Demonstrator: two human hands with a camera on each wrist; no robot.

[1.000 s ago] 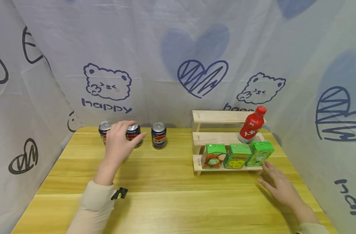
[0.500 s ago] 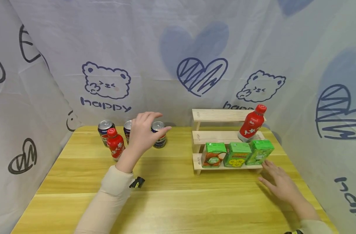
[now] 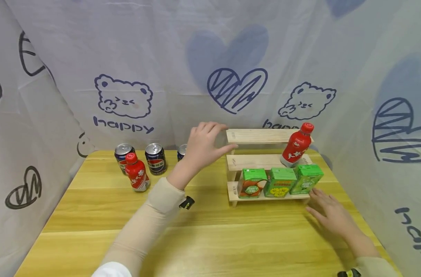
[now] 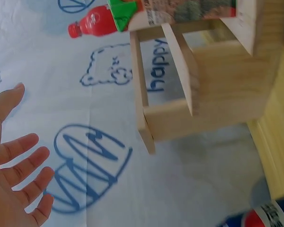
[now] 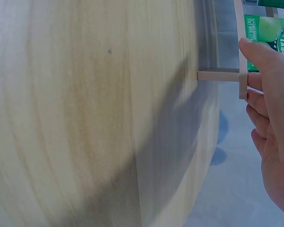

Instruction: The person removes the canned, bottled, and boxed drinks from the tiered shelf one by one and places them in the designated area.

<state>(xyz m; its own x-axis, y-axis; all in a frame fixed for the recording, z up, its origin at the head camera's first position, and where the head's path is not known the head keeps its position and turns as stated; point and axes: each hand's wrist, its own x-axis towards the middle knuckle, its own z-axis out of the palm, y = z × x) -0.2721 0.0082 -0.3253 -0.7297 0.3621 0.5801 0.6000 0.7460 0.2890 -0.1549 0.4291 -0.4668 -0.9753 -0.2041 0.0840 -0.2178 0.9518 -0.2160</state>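
Note:
My left hand [image 3: 205, 144] is raised beside the upper left end of a three-step wooden rack [image 3: 246, 163], thumb and fingers spread, palm bare in the left wrist view. At the rack's lower right corner my right hand [image 3: 329, 217] has its fingertips right at the end of the bottom step, fingers relaxed. Three green-topped drink cartons stand on that step: a brown-fronted carton [image 3: 252, 184], a carton with yellow flowers [image 3: 280, 184] and a green carton [image 3: 306, 179]. A red bottle [image 3: 296, 147] stands at the right of the middle step. The top step holds nothing.
On the table's left stands another red bottle [image 3: 137, 175], before a row of dark blue cola cans: a left can [image 3: 123, 154], a middle can [image 3: 155, 159] and a right can [image 3: 182, 151], partly behind my left arm. A printed cloth [image 3: 175, 57] hangs around the table.
My left hand has moved right from above the left bottle and cans to the rack's left end, bringing that bottle into view. My right hand has stayed at the rack's corner.

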